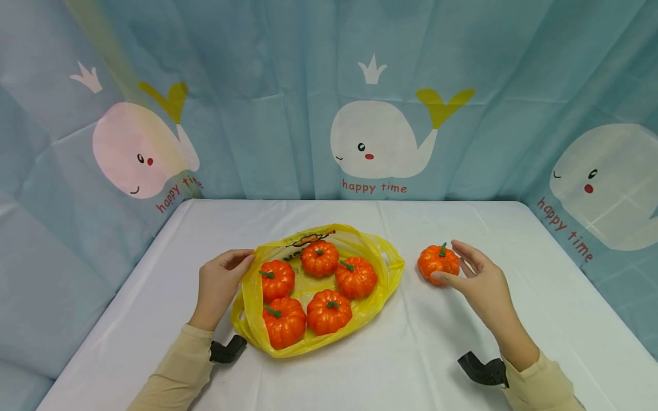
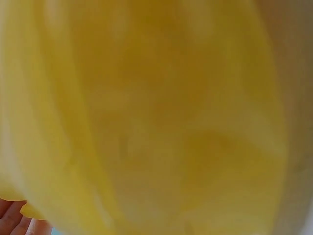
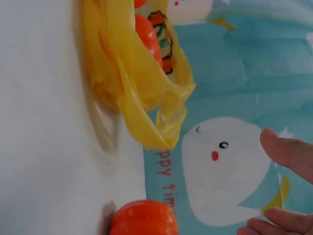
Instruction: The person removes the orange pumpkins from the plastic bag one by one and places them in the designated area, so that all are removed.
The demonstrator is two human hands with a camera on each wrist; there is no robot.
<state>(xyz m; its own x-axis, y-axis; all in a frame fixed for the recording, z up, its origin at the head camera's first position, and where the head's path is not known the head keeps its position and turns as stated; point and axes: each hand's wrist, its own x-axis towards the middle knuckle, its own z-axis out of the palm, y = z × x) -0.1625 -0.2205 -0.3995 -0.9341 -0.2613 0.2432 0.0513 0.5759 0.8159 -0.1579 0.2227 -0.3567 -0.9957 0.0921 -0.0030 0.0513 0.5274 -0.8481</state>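
Observation:
A yellow plastic bag [image 1: 377,294] lies wide open on the table with several small orange pumpkins [image 1: 329,312] inside it. My left hand [image 1: 218,285] pinches the bag's left rim between thumb and fingers; in the left wrist view the yellow plastic fills nearly everything, and a few fingers [image 2: 12,218] show at the lower left. To the right of the bag, a single orange pumpkin [image 1: 437,264] with a green stem stands on the table. Beside it is my right hand [image 1: 480,279], thumb and fingers spread apart. The right wrist view shows a gap between that hand and the pumpkin [image 3: 144,219].
White cloth covers the table [image 1: 411,354]. Behind and at both sides hangs a blue curtain [image 1: 288,142] printed with whales. A black curved piece [image 1: 228,349] sits at the left wrist and another black piece [image 1: 483,371] at the right wrist.

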